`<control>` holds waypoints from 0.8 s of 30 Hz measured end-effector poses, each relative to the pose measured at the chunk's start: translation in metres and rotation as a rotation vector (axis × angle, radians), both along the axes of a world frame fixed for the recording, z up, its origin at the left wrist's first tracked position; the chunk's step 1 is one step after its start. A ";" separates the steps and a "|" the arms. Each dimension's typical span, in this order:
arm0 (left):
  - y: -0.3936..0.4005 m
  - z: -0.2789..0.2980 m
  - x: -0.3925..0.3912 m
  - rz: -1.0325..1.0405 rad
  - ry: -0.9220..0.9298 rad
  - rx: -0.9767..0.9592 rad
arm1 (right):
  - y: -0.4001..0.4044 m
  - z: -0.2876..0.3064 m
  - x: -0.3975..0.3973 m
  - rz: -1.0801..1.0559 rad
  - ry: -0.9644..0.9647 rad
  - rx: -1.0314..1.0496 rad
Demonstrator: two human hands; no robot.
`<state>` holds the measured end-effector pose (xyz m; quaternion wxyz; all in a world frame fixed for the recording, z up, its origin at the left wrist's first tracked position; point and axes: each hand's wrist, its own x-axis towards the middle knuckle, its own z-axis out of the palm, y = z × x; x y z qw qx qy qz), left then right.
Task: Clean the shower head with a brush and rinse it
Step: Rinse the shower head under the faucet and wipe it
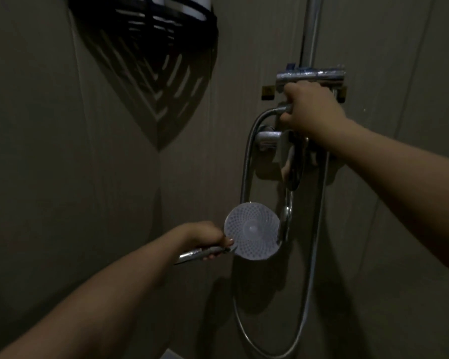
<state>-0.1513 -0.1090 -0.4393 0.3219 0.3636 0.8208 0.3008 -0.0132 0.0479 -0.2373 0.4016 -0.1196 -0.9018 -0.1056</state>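
The round shower head (252, 231) faces me at the lower middle, its pale dotted face showing. My left hand (205, 238) is closed around its chrome handle (197, 254). Higher up on the right, my right hand (310, 108) grips the chrome mixer valve (310, 75) on the wall, fingers wrapped over the fitting where the hose joins. The metal hose (246, 164) loops down from there, curves near the floor and rises on the right. No brush is visible. No water is seen coming from the head.
A dark slotted corner shelf (143, 24) with a white container hangs at the top left and casts a shadow on the wall. A chrome riser pipe (310, 29) climbs above the valve. A lower tap and spout (270, 141) sit under the valve. The room is dim.
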 end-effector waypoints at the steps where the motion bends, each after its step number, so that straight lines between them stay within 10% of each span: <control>1: 0.004 -0.007 0.003 -0.014 -0.007 -0.008 | 0.000 -0.001 0.000 -0.007 0.010 0.003; 10: 0.037 -0.029 0.032 -0.143 -0.117 -0.016 | -0.001 -0.030 0.019 -0.007 0.070 -0.034; 24: 0.056 -0.032 0.044 -0.237 -0.162 -0.087 | -0.006 -0.093 0.043 -0.244 -0.282 0.474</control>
